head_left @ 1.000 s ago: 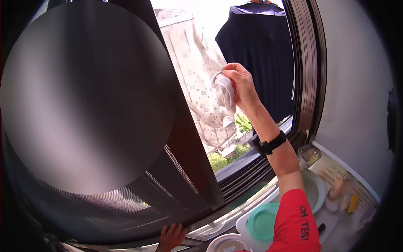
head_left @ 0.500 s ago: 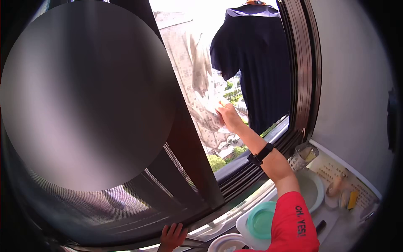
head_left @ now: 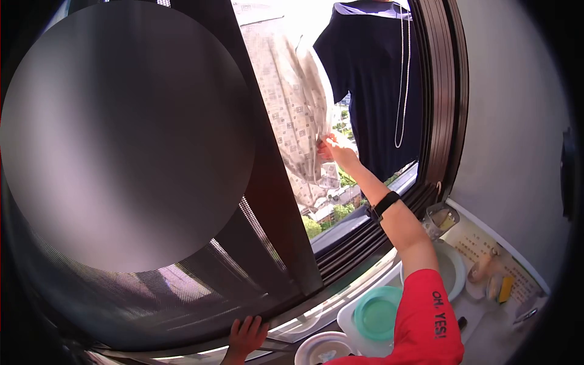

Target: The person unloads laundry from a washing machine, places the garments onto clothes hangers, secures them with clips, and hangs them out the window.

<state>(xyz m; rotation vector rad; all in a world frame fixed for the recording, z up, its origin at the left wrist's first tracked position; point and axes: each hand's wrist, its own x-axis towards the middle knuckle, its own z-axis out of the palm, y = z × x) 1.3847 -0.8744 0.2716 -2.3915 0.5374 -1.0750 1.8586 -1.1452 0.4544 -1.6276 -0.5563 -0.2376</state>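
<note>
Through the window opening, my right hand [head_left: 337,151] has its fingers closed on the edge of a light beige patterned garment [head_left: 289,103] hanging outside. A black band [head_left: 385,204] is on that wrist, and the sleeve is red. Just right of the beige garment hangs a dark navy short-sleeved shirt [head_left: 380,91]. A looped bead chain [head_left: 399,121] dangles in front of it. My left hand [head_left: 248,334] rests low down on the bottom rail of the dark screened window [head_left: 201,322], fingers apart and holding nothing.
Below my right arm, a green basin [head_left: 365,313], a pale basin [head_left: 459,274] and a white-rimmed bowl [head_left: 307,353] crowd the ledge. A perforated holder [head_left: 439,220] stands in the corner. A yellow sponge [head_left: 505,289] lies farther right. The window track [head_left: 359,258] runs beneath my forearm.
My right hand has shifted slightly right and up, and the beige garment has spread rightward with it. The bead chain now shows in front of the navy shirt. My left hand stays on the rail.
</note>
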